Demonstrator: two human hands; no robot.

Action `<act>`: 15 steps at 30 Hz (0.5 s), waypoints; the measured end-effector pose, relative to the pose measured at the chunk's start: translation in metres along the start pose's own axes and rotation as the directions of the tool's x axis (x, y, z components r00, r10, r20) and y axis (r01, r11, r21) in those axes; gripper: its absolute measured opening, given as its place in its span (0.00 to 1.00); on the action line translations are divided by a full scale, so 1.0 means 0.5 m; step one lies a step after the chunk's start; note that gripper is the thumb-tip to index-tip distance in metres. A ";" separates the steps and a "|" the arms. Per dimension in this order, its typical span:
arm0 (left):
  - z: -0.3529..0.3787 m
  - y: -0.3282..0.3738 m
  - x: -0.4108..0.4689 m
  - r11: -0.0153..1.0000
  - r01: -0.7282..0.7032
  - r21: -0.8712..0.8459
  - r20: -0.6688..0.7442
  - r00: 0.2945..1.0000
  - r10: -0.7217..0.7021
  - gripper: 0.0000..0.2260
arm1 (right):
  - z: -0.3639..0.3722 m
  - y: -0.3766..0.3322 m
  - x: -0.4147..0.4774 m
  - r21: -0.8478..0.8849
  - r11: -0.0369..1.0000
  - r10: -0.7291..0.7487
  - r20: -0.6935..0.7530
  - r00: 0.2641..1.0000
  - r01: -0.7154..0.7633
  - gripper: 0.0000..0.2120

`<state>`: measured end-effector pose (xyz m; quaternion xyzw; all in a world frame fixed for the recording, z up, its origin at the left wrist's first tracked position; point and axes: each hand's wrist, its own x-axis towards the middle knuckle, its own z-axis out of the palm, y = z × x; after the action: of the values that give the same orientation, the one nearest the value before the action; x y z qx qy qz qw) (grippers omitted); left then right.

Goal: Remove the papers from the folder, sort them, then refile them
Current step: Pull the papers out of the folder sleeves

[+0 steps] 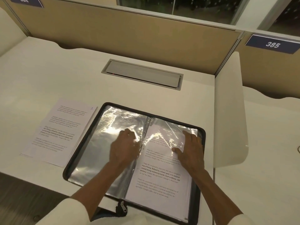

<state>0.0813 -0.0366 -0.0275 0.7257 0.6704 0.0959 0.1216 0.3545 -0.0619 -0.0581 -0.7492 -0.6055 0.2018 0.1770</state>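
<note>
Zip folder [194, 200] lies open on the desk [48, 70], with the stack of printed papers [55, 132] just beside its left edge. Left hand [125, 146] lies flat, fingers relaxed, pressing the clear sleeves [100, 151] by the spine. Right hand [191, 150] is spread flat on the right-side sleeve over a printed sheet [159, 179] — neither hand grips anything.

Both hands, left hand [124, 146] and right hand [190, 149], press flat on the open folder [84, 143] (papers [55, 132] lie beside it).
</note>
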 end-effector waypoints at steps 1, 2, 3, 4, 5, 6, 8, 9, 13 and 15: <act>0.015 0.012 -0.007 0.998 -0.069 -0.005 0.015 0.998 0.069 0.13 | 0.001 -0.003 -0.005 0.029 1.000 -0.005 -0.025 1.000 0.005 0.37; 0.029 0.021 -0.013 0.993 -0.118 -0.002 0.031 0.992 0.118 0.15 | 0.002 -0.005 -0.010 0.057 0.998 -0.007 -0.053 0.999 0.010 0.33; 0.041 0.029 -0.017 0.989 -0.151 -0.001 0.047 0.987 0.151 0.17 | 0.003 -0.007 -0.015 0.088 0.996 -0.002 -0.078 0.997 0.009 0.30; 0.050 0.036 -0.022 0.984 -0.178 0.002 0.057 0.982 0.178 0.18 | 0.002 -0.009 -0.020 0.122 0.993 0.009 -0.095 0.995 0.003 0.28; 0.058 0.041 -0.027 0.978 -0.207 0.006 0.056 0.977 0.207 0.19 | 0.001 -0.012 -0.024 0.156 0.988 0.021 -0.111 0.994 -0.004 0.25; 0.064 0.046 -0.031 0.972 -0.237 0.011 0.050 0.971 0.236 0.20 | -0.002 -0.014 -0.026 0.190 0.982 0.031 -0.129 0.991 -0.006 0.22; 0.070 0.054 -0.037 0.963 -0.268 0.001 0.027 0.963 0.268 0.19 | -0.009 -0.018 -0.031 0.252 0.968 0.030 -0.165 0.986 0.013 0.15; 0.071 0.059 -0.038 0.964 -0.265 -0.028 0.010 0.964 0.266 0.17 | -0.012 -0.020 -0.034 0.271 0.962 0.020 -0.179 0.984 0.030 0.13; 0.052 0.097 -0.027 0.939 -0.010 -0.345 0.035 0.999 0.024 0.12 | -0.014 -0.028 -0.041 0.320 0.941 -0.041 -0.219 0.975 0.111 0.10; 0.037 0.123 -0.007 0.791 0.225 -0.569 0.188 0.972 -0.140 0.19 | -0.011 -0.035 -0.047 0.333 0.927 -0.092 -0.237 0.967 0.170 0.10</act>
<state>0.1447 -0.0455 -0.0261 0.5891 0.6650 0.2361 0.3937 0.3387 -0.0813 -0.0424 -0.6807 -0.5859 0.2111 0.3859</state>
